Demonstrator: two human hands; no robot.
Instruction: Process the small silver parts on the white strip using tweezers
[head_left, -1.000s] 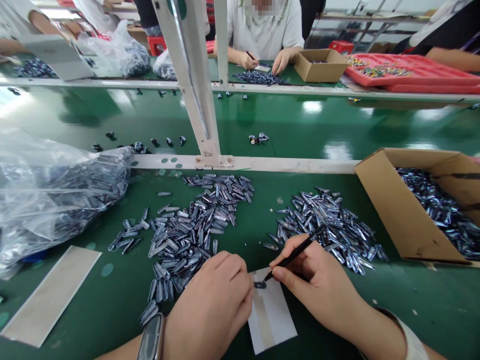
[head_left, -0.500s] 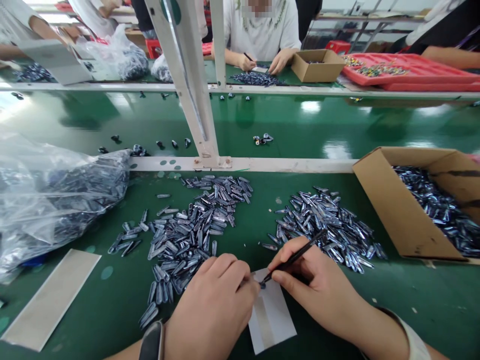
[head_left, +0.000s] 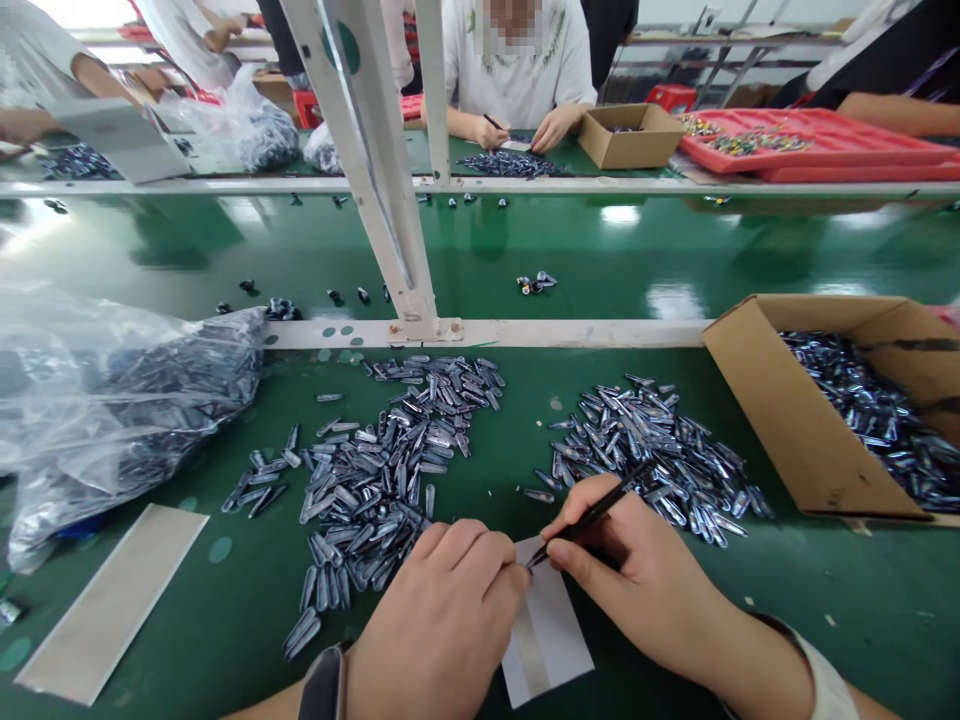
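Observation:
My right hand (head_left: 630, 565) grips slim black tweezers (head_left: 589, 520) like a pen, slanting down to the left. The tips point at the left fingertips, above a white card (head_left: 559, 640) with a pale beige strip down it. My left hand (head_left: 446, 610) is closed, its fingers pinched at the card's upper left edge. What the pinch holds is hidden behind the fingers. Beside my left hand lies a loose heap of small, long dark-blue shiny pieces (head_left: 367, 490). A second heap of similar pieces (head_left: 649, 450) lies beyond my right hand.
An open cardboard box (head_left: 787, 430) of dark shiny pieces stands at right. At left are a clear plastic bag (head_left: 135, 390) of pieces and a beige strip sheet (head_left: 112, 605). A white metal post (head_left: 375, 170) rises from the rail. A co-worker (head_left: 517, 75) sits across the green belt (head_left: 615, 260).
My left hand has shifted slightly right, and the dark piece seen at the tweezers' tips is now mostly hidden. Small parts on the belt have moved slightly right.

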